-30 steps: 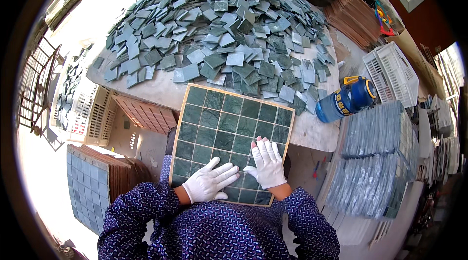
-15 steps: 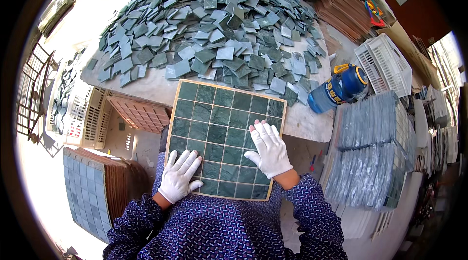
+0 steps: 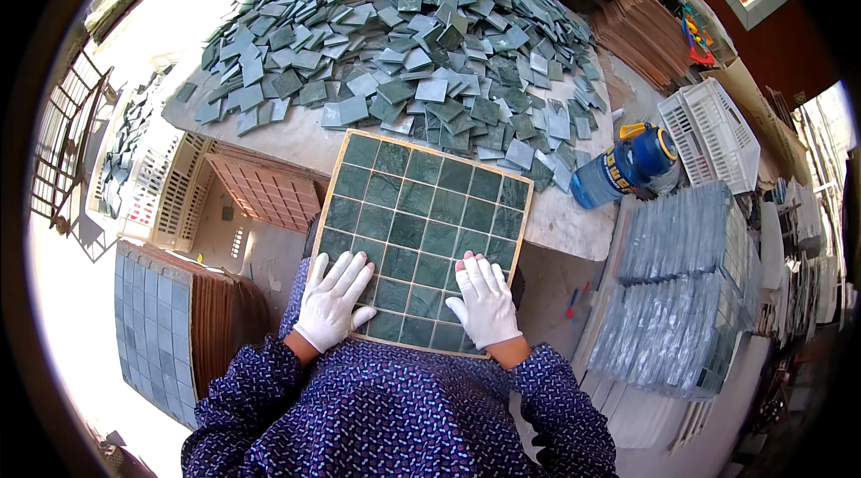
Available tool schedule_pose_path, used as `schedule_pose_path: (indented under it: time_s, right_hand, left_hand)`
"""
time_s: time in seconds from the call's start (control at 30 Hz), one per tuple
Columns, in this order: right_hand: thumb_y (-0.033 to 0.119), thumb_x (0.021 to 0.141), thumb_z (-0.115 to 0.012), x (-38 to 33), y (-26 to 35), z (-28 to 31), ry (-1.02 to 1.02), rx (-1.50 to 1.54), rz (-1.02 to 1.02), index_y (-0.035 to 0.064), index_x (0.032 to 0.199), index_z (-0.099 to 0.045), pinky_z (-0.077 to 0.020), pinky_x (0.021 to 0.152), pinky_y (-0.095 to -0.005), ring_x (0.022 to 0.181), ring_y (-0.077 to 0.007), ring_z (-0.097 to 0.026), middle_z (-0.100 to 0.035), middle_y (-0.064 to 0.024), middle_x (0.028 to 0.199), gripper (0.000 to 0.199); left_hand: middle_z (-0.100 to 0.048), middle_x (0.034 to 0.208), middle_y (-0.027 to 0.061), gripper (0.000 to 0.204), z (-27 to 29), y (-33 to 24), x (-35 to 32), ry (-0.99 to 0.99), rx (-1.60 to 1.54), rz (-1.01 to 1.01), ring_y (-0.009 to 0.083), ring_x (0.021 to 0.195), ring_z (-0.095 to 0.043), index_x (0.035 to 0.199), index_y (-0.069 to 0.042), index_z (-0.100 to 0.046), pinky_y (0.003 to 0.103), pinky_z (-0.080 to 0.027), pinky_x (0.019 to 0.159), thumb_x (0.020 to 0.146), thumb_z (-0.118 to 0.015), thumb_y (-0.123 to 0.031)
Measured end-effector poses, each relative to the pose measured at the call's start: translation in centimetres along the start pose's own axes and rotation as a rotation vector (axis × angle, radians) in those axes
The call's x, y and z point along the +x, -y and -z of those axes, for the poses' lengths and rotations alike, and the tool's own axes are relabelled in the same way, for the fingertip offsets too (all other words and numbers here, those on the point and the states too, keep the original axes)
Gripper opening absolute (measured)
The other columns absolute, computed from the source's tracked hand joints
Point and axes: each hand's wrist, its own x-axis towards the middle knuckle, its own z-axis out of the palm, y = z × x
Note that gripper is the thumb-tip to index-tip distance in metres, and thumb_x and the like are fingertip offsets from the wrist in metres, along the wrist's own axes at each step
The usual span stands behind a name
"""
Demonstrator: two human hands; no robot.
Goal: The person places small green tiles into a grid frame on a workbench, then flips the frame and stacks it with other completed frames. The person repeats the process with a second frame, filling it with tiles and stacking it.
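A square tray of green mosaic tiles (image 3: 420, 209), set in a grid within a pale frame, lies at the near edge of the white table (image 3: 574, 222) and reaches over my lap. My left hand (image 3: 330, 300), in a white glove, rests flat on its near left corner with fingers spread. My right hand (image 3: 485, 300), also gloved, lies flat on the near right part of the grid. Neither hand grips anything. Beyond the tray, a large heap of loose green tiles (image 3: 404, 47) covers the table.
A blue bottle with a yellow cap (image 3: 628, 164) lies right of the tray. Stacks of finished tile sheets (image 3: 677, 290) stand at right, another stack (image 3: 152, 325) and brown grid trays (image 3: 269, 195) at left. A white plastic crate (image 3: 713, 133) sits at the far right.
My left hand moved from the tray's left edge back onto its near left corner. My right hand slid down toward me. The view tilted slightly.
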Motion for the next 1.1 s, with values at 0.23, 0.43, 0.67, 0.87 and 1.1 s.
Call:
schedule_pose_path:
  time_s: [0.23,0.43,0.67,0.87,1.1]
  right_hand:
    - [0.036,0.083,-0.067,0.2,-4.3,1.6,-0.171,-0.073,-0.100,0.0002,0.140,-0.041,-0.0295,0.111,-0.0483,0.135,-0.0381,-0.035,-0.037,-0.0208,0.147,0.072]
    - [0.057,0.080,-0.059,1.7,8.7,-3.9,0.117,0.142,0.278,-0.0019,0.144,-0.033,-0.0175,0.118,-0.0443,0.142,-0.0310,-0.026,-0.030,-0.0204,0.151,0.091]
    - [0.046,0.077,-0.068,3.5,8.9,-4.1,0.065,0.268,0.345,0.0048,0.141,-0.043,-0.0248,0.115,-0.0439,0.137,-0.0283,-0.037,-0.041,-0.0140,0.146,0.080]
    - [0.037,0.082,-0.067,0.2,-4.2,-1.8,-0.248,-0.149,-0.204,-0.0011,0.139,-0.041,-0.0271,0.109,-0.0534,0.131,-0.0386,-0.039,-0.041,-0.0198,0.143,0.073]
    - [0.018,0.077,-0.071,2.4,-1.6,1.2,-0.145,0.120,-0.055,0.0096,0.108,-0.059,-0.0482,0.086,-0.0424,0.100,-0.0310,-0.058,-0.060,-0.0116,0.107,0.034]
  left_hand:
    - [-0.032,0.151,0.0179,0.072,-0.4,4.0,0.8,-0.122,0.059,0.260,0.0347,0.140,-0.028,0.143,-0.003,-0.037,0.048,-0.017,0.116,0.086,-0.057,-0.043]
    - [-0.027,0.153,0.0208,0.079,-2.8,5.2,0.7,-0.271,-0.200,0.355,0.0356,0.139,-0.029,0.146,-0.001,-0.029,0.042,-0.025,0.114,0.085,-0.064,-0.037]
    - [-0.044,0.140,0.0200,0.075,-3.4,7.2,-0.4,-0.079,-1.037,0.605,0.0298,0.129,-0.044,0.140,0.000,-0.037,0.035,-0.035,0.107,0.081,-0.071,-0.030]
    - [-0.047,0.135,0.0192,0.075,-4.0,7.9,-0.8,-0.126,-0.901,0.470,0.0309,0.126,-0.046,0.137,0.002,-0.039,0.035,-0.036,0.106,0.080,-0.072,-0.033]
    - [-0.055,0.125,0.0165,0.062,-3.2,6.8,1.2,-0.213,-0.741,0.514,0.0322,0.115,-0.055,0.130,0.000,-0.048,0.035,-0.043,0.096,0.083,-0.068,-0.036]
